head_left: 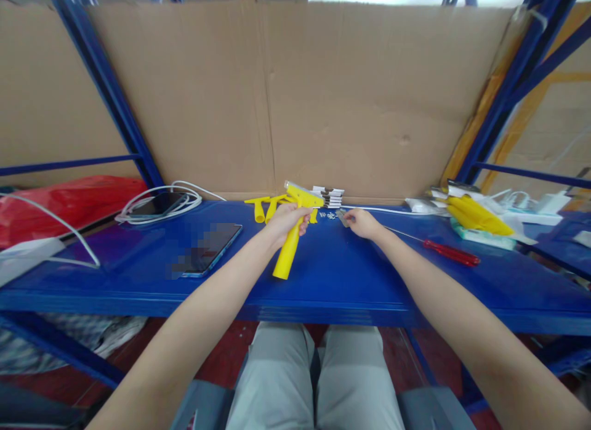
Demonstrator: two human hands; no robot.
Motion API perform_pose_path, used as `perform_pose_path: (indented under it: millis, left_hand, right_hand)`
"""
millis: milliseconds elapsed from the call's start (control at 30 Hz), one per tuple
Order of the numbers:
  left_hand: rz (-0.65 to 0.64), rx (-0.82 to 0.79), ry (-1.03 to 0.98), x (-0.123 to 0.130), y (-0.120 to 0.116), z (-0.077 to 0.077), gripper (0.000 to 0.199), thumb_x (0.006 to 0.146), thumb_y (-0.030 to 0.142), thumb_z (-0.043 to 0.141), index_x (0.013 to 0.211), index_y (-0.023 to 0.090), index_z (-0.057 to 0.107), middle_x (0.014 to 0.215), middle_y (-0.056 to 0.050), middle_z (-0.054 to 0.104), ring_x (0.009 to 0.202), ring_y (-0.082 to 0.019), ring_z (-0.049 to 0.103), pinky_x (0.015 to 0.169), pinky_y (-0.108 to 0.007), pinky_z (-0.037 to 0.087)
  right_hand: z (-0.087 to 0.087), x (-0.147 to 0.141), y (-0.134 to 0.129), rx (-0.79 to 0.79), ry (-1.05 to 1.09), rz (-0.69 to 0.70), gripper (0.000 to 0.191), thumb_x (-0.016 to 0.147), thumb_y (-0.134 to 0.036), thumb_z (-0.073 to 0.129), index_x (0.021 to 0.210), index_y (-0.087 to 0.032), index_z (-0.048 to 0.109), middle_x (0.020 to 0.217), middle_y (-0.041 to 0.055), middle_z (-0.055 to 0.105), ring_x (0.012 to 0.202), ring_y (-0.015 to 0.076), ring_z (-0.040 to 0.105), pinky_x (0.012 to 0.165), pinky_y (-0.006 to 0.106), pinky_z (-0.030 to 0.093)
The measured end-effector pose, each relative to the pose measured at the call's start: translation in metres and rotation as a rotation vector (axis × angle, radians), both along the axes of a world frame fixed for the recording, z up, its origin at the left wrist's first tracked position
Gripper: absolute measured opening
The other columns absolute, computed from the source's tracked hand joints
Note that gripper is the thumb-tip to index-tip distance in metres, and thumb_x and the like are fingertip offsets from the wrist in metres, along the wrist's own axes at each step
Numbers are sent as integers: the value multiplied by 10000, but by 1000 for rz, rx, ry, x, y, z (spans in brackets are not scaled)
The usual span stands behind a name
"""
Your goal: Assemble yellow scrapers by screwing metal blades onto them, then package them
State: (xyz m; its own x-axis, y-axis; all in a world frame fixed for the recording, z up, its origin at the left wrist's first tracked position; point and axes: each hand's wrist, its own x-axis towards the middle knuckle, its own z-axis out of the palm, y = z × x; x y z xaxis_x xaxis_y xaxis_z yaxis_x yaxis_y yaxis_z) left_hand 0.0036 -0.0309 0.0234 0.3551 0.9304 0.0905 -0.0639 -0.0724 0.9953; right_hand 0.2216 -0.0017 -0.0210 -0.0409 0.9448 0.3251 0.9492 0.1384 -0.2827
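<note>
My left hand [287, 222] is wrapped round a yellow T-shaped scraper handle [288, 255], its wide head up and its round grip pointing down toward the table's front edge. At the back of the blue table, my right hand [360, 223] is closed in a pinch on a small flat greyish piece [342, 217]. Between the hands lie small silvery parts [330, 215], too small to make out. More yellow handles [259, 212] lie just behind my left hand. Behind the silvery parts is a stack of small black-and-white boxes [332, 196].
A phone [210, 250] lies left on the blue table [341, 279], with a coiled white cable [133, 215] and a red bag [78, 199] beyond. At right are a red screwdriver [451, 253] and yellow packaging [480, 216]. Cardboard [323, 103] stands behind.
</note>
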Motion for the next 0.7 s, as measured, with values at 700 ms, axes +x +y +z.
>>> perform_pose_path:
  millis: [700]
  left_hand:
    - [-117, -296, 102, 6, 18, -27, 192, 849, 38, 433, 698, 156, 443, 425, 67, 425, 295, -43, 351, 319, -157, 271]
  right_hand:
    - [-1, -18, 8, -66, -323, -1, 409, 889, -196, 356, 1215, -248, 597, 1313, 108, 516, 1154, 301, 433, 892, 479, 373]
